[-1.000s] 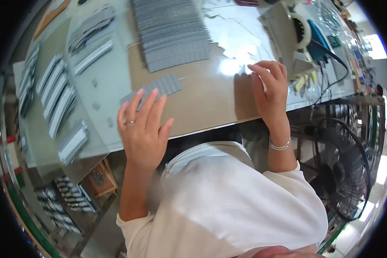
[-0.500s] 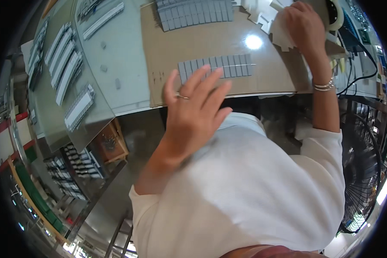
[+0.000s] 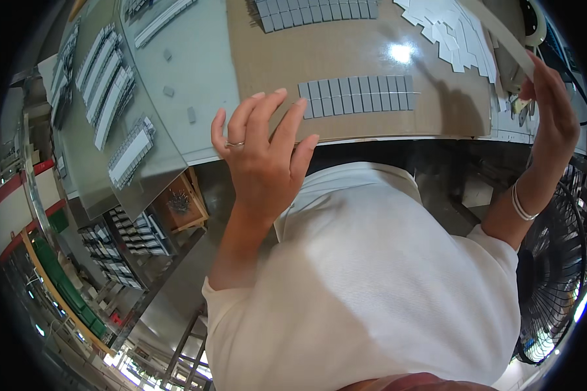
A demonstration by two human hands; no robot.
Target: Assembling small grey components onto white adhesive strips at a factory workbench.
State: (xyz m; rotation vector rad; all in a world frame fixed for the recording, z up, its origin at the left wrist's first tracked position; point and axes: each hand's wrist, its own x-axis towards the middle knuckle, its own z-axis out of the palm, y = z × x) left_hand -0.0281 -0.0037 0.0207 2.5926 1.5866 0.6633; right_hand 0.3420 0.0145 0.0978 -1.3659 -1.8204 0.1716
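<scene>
My right hand (image 3: pixel 554 107) is pinched on the end of a pale, tape-like strip (image 3: pixel 502 32). From there the strip runs up and left, past the top edge of the view. My left hand (image 3: pixel 261 146), fingers spread and holding nothing, hovers at the near edge of a brown cardboard sheet (image 3: pixel 267 72). Just right of its fingertips lies a row of narrow grey rectangular pieces (image 3: pixel 359 96) set side by side, with a thin light line across them. A larger group of similar grey pieces (image 3: pixel 316 14) lies farther back.
White flat cut pieces (image 3: pixel 447 32) overlap at the back right, beside a cream rounded object (image 3: pixel 536 23) and dark cables. Bundled grey-and-white strips (image 3: pixel 107 85) lie on the left glass surface (image 3: pixel 153 130). A black fan (image 3: pixel 554 260) stands close by my right arm.
My right hand has come right and nearer to me, with the strip now stretched out from it. My left hand has moved left, uncovering the grey row. The view has shifted slightly.
</scene>
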